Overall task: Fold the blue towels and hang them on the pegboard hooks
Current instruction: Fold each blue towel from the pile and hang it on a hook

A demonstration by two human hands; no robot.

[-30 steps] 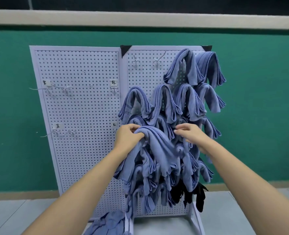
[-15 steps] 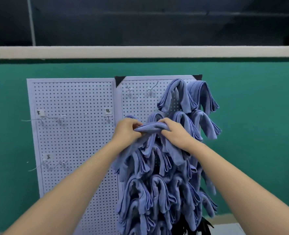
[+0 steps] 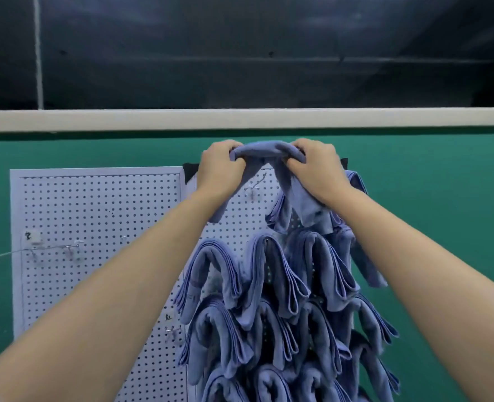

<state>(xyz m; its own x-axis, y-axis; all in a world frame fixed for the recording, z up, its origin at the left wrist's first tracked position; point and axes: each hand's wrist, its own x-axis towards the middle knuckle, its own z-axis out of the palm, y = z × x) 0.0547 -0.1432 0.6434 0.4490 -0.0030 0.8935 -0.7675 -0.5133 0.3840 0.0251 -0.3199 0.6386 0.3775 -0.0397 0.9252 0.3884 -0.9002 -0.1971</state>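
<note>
A folded blue towel [image 3: 264, 151] is stretched between my left hand [image 3: 221, 168] and my right hand [image 3: 316, 169], held level with the top edge of the white pegboard [image 3: 95, 216]. Its ends droop down under both hands. A bare metal hook [image 3: 254, 184] sticks out of the board just below the towel, between my hands. Several folded blue towels [image 3: 274, 288] hang in rows on hooks across the right panel below.
The left pegboard panel carries bare wire hooks [image 3: 66, 248] with small labels [image 3: 32, 236]. Behind the board is a green wall [image 3: 442, 227] topped by a cream ledge [image 3: 240, 118], with dark panels above it.
Both hands have lifted the towel from the middle of the board up to its top edge. The view has tilted upward with them.
</note>
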